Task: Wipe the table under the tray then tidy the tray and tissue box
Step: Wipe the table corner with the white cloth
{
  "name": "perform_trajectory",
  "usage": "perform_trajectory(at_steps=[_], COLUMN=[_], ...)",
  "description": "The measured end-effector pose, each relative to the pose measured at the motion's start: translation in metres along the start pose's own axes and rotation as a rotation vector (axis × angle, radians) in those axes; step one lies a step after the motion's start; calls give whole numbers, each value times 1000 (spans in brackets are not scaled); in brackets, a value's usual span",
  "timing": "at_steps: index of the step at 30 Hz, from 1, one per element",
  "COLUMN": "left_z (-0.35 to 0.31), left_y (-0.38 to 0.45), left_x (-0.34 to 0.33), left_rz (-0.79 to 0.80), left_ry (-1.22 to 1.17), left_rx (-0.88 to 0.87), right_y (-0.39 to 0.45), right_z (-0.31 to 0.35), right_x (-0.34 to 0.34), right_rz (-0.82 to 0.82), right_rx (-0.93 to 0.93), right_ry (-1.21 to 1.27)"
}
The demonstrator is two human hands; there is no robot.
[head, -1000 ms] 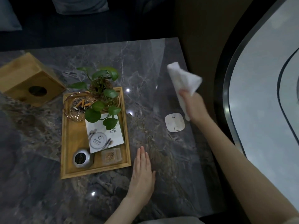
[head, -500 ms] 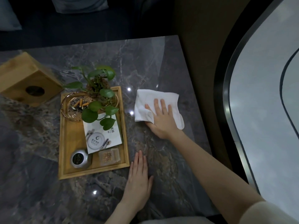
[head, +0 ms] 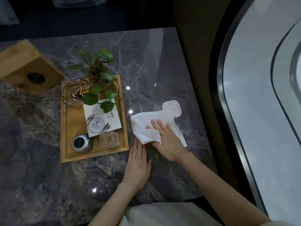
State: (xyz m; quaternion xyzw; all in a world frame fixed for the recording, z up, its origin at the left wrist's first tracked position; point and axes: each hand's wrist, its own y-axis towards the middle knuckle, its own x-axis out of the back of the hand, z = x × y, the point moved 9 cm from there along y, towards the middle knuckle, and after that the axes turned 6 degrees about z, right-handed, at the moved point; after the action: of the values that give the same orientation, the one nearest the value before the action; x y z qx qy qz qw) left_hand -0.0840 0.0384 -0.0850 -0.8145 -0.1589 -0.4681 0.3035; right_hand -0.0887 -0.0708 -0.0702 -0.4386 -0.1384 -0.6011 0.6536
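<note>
A wooden tray (head: 68, 136) lies on the grey marble table (head: 146, 62), left of centre. It carries a glass ashtray (head: 71, 95), a leafy plant (head: 99, 79), a white card (head: 101, 121), a metal pot (head: 81, 143) and a small clear box (head: 109, 139). The wooden tissue box (head: 27, 66) sits at the far left, tilted. My right hand (head: 164, 141) presses flat on a white cloth (head: 146, 124) just right of the tray, thumb tucked under a fold. My left hand (head: 138, 163) rests flat on the table, fingers together, below the tray's near right corner.
A small white square device (head: 174, 106) lies on the table, partly under the cloth's far edge. The table's right edge runs close beside it. A dark sofa with cushions stands beyond the far edge. A pale curved surface fills the right side.
My right hand brought the cloth down from the air onto the table, then slid it toward me and slightly right. The white device is uncovered again. My left hand stays put.
</note>
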Motion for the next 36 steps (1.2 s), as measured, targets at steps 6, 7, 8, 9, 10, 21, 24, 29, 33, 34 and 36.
perform_trajectory(at_steps=[6,7,8,9,10,21,24,29,33,34,36], left_z=[-2,-3,-4,-5,-5,-3,2,19,12,11,18], left_y=[-2,-2,-1,-2,-2,-6,-19,-38,-42,-43,-47], left_x=[3,4,4,5,6,20,35,35,44,48,54], left_rz=[3,11,20,28,32,46,-13,37,114,127,148], left_ry=[-101,-111,-119,-125,-130,-281,-476,-849,-1215,-1304,-1495], left_rx=[-40,-38,-36,-37,-38,-22,60,268,325,326,318], right_y=[-38,-43,-46,-49,-52,-78,-89,-97,-88,-87,-84], right_z=[-8,-9,-9,-9,-9,-9,-12,-7,18,27,44], right_x=[-18,-18,-19,-19,-20,-33,-30,-20,3,7,5], right_rz=[-24,-29,-34,-37,-39,-66,-98,-126,-26,10,109], right_rx=[-48,-53,-56,-61,-66,-118,-335,-537,-370,-329,-294], right_ry=[-34,-30,-18,-4,9,116,674,1654,1845,1865,1893])
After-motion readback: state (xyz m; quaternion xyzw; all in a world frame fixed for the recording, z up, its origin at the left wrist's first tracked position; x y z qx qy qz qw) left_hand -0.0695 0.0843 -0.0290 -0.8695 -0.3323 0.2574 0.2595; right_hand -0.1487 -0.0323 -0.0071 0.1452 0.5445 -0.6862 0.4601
